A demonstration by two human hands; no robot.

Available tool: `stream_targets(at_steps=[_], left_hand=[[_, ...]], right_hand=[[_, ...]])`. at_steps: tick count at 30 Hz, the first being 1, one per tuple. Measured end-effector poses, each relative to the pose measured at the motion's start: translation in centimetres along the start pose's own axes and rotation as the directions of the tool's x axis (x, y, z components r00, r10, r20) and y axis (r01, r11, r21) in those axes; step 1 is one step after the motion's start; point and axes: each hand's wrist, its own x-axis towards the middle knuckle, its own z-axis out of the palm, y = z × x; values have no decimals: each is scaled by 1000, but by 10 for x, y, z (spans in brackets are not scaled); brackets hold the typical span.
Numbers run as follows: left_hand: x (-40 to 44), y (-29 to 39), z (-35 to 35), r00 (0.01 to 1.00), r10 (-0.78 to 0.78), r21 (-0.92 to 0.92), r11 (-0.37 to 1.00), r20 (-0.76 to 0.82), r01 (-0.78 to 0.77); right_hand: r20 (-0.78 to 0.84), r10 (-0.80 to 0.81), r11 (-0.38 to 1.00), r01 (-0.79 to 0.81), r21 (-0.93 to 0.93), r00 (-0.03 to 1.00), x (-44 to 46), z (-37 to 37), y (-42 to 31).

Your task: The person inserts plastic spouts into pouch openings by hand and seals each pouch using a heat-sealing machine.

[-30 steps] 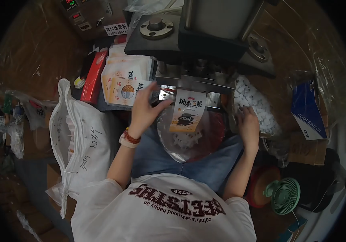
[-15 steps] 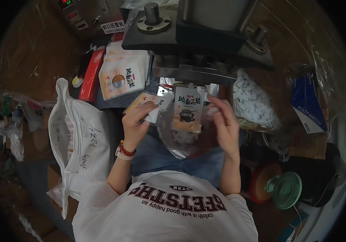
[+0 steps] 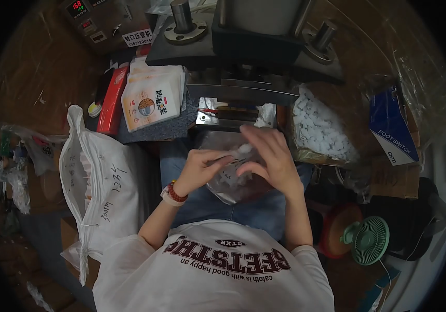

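Observation:
My left hand point(image 3: 202, 169) is closed on a pouch, seen nearly edge-on with its print hidden. A small white spout point(image 3: 243, 150) shows at the pouch's end, between my two hands. Close beside it, my right hand point(image 3: 275, 161) has its fingers stretched out and thumb apart; whether a fingertip touches the spout I cannot tell. Below both hands a clear plastic bag point(image 3: 228, 193) lies on my lap, with white pieces in it. Just ahead is the sealing machine's metal jaw point(image 3: 223, 122), and no pouch shows in it.
A stack of printed pouches point(image 3: 152, 104) lies left of the machine beside a red box point(image 3: 112, 101). On the right is a heap of white spouts point(image 3: 321, 125), then a blue foot switch box point(image 3: 393, 127). A white woven sack point(image 3: 111, 192) stands left; a green fan point(image 3: 371, 242) sits right.
The printed pouch at the machine's jaw is gone from there. My left hand has moved right and turned its pouch edge-on. My right hand has shifted left toward it, and the view has tilted slightly.

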Motion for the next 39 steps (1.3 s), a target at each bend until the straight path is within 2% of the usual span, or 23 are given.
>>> stream_targets(at_steps=[1, 3, 5, 6, 7, 8, 10, 15, 18, 19, 20, 21, 22, 23, 25, 26, 28, 30, 31, 33, 35, 37, 39], left_hand=[[5, -11, 8, 1000, 2, 1, 1000, -2, -2], [17, -28, 21, 966, -259, -329, 913, -5, 243], [34, -20, 16, 941, -339, -367, 874, 8, 319], [42, -18, 13, 907, -421, -400, 827, 27, 395], [51, -22, 16, 900, -435, -598, 712, 36, 368], [59, -24, 15, 899, -437, -600, 711, 33, 367], [71, -28, 11, 871, -483, -685, 603, 93, 408], [74, -28, 7, 874, -477, -751, 541, 96, 378], [73, -22, -21, 900, -435, -175, 888, -20, 425], [69, -32, -37, 938, -277, 36, 956, -207, 290], [60, -41, -52, 910, 14, 501, 838, -415, 216], [52, -39, -65, 827, 357, 841, 490, -433, 229], [40, -46, -75, 868, 273, 900, 260, -415, 349], [26, -56, -81, 869, 271, 901, 258, -415, 350], [0, -68, -87, 973, 161, 937, 333, -165, 104], [-9, -66, -88, 973, 208, 888, 461, -104, -4], [-23, -66, -89, 965, 221, 831, 556, -142, -5], [-23, -50, -80, 931, 152, 635, 766, -331, 101], [-24, -44, -74, 932, 152, 632, 769, -330, 99], [-23, -35, -63, 909, 251, 494, 868, -334, -58], [-19, -11, -52, 894, 362, 545, 821, -263, -172], [-19, 6, -44, 893, 418, 591, 767, -166, -249], [-20, 19, -43, 895, 425, 659, 713, -132, -242]], right_hand=[[0, -3, 1000, 3, 0, 1000, -1, -3, 3], [-130, 76, 997, -79, -20, 989, -8, -16, 17], [-184, 110, 990, -125, -71, 977, -16, -29, 33], [-240, 247, 950, -284, -132, 939, -18, -36, 39], [-302, 372, 881, -436, -183, 878, -19, -41, 45], [-299, 371, 882, -434, -183, 879, -23, -41, 55], [-235, 546, 605, -573, -552, 804, -38, -30, 78], [-226, 522, 665, -559, -496, 822, -49, -19, 98], [-340, 459, 718, -568, -403, 821, -48, -23, 96], [-423, 468, 724, -611, -320, 776, -47, -24, 93], [-420, 467, 728, -607, -317, 778, -49, -23, 91], [-452, 568, 787, -615, 53, 688, -52, -22, 89], [-432, 675, 737, -534, 414, 598, -55, -22, 85], [-430, 677, 736, -534, 416, 597, -56, -21, 79], [-272, 725, 623, -436, 649, 633, -47, -17, 58], [-279, 729, 621, -435, 652, 625, -41, -16, 48], [-41, 638, 452, -331, 828, 769, -34, -13, 24], [40, 569, 412, -327, 850, 822, -24, -3, 9], [119, 484, 371, -327, 869, 867, -19, 4, 2], [187, 462, 383, -385, 840, 867, -10, 22, -8], [244, 501, 392, -470, 791, 830, -4, 33, -12], [129, 243, 889, -274, 367, 961, -3, 41, -8], [108, 133, 960, -155, 231, 985, -2, 30, -13]])
